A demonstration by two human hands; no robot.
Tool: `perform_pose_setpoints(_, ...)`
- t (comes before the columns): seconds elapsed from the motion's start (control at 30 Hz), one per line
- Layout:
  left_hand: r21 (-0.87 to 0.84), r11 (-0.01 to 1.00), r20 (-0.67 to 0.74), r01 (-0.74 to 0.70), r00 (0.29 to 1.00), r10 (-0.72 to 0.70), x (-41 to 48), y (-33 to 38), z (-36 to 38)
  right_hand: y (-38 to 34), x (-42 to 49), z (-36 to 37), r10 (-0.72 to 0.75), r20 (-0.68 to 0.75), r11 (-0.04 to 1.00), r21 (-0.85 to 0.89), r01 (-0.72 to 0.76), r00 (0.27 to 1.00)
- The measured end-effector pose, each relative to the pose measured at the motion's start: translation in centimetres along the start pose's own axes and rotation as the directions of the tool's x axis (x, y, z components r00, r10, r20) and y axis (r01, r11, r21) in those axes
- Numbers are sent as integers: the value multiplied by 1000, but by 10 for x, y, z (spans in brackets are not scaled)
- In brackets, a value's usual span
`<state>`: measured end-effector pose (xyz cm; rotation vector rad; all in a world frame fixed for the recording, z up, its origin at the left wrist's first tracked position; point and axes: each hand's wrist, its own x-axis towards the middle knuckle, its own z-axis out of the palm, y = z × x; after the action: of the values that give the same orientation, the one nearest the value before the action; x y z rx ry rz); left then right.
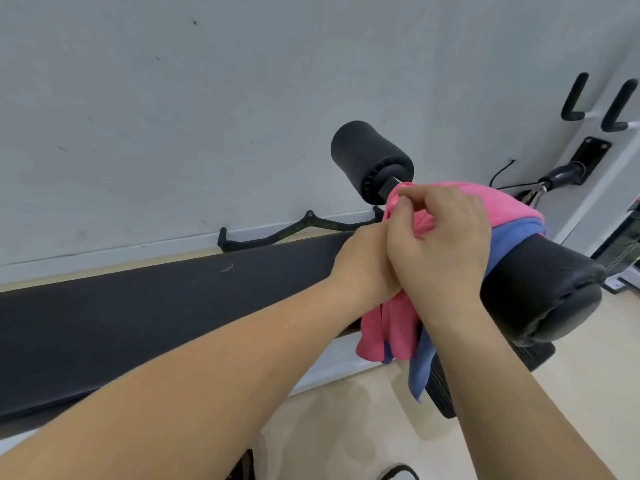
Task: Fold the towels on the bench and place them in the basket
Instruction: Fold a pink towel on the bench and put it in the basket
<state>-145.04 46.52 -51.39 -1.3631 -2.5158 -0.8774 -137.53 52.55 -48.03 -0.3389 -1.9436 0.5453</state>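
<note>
Room: we see a pale wall [173, 116] and a light floor [346, 427].
Table: long black padded table [138, 317].
Towels: pink towel [391, 327] over blue towel [420, 372], draped at its right end.
Hands: right hand [440, 244] grip pinches pink towel; left hand [367, 265] grip hidden, we cannot tell.

Both hands, left [367, 261] and right [440, 237], grip the pink towel [391, 327] on the bench [138, 306].

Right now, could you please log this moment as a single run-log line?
step: gathering pink towel | hands: left, right, both gripping it | blue towel: beneath, draped over bench end | basket: not in view
</note>
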Motion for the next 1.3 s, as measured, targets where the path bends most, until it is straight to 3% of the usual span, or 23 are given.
perform_pose_setpoints(0.07,-138,979,-67,153,984,-163,6,-5,-11,-4,0,-5,-13,-1,999,-32,13,1000)
perform_pose_setpoints(0.13,-524,803,-72,285,924,-375,11,-4,-26,-1,1,-7,79,80,995,-66,-74,994)
perform_pose_setpoints(0.2,-699,629,-88,340,832,-548,18,-4,-47,8,0,-7,141,169,977,-180,-110,975)
perform_pose_setpoints(0.27,-847,431,-68,312,740,-670,27,-9,-67,13,-2,-4,95,199,960,-279,-36,975)
perform_pose_setpoints(0.33,-951,227,-61,210,594,-802,35,-23,-94,11,-3,-1,93,232,932,-361,-3,968)
perform_pose_setpoints(0.37,-966,201,-92,161,514,-853,33,-27,-110,9,-2,0,118,247,918,-396,-11,962)
perform_pose_setpoints(0.43,-955,270,-201,125,396,-896,23,-40,-140,0,0,6,170,250,886,-463,-36,953)
perform_pose_setpoints(0.5,-928,359,-281,104,439,-853,6,-42,-165,-13,-2,15,200,311,917,-394,-66,929)
perform_pose_setpoints(0.57,-868,475,-319,148,567,-760,-18,-34,-179,-36,-8,26,163,393,983,-142,-115,905)
perform_pose_setpoints(0.63,-721,644,-333,256,687,-646,-41,-32,-191,-63,-18,37,90,431,983,107,-150,898)
perform_pose_setpoints(0.7,-516,783,-285,347,792,-539,-66,-33,-208,-89,-24,43,69,543,883,357,-305,837)
perform_pose_setpoints(0.77,-347,855,-212,384,856,-471,-92,-36,-224,-115,-28,44,-24,698,647,556,-521,716)
perform_pose_setpoints(0.83,-255,881,-161,398,881,-445,-122,-39,-239,-142,-36,43,-167,776,451,608,-653,608)
perform_pose_setpoints(0.9,-204,899,-133,387,899,-417,-152,-45,-251,-164,-48,46,-182,797,435,591,-679,576)
perform_pose_setpoints(1.03,-172,883,-58,436,891,-451,-204,-72,-259,-179,-66,62,-140,833,529,520,-671,535)
perform_pose_setpoints(1.13,-124,854,-173,505,837,-519,-232,-106,-248,-178,-74,75,-149,885,601,435,-670,441)
perform_pose_setpoints(1.3,15,814,-327,580,773,-544,-255,-152,-216,-179,-85,96,-146,924,826,311,-470,354)
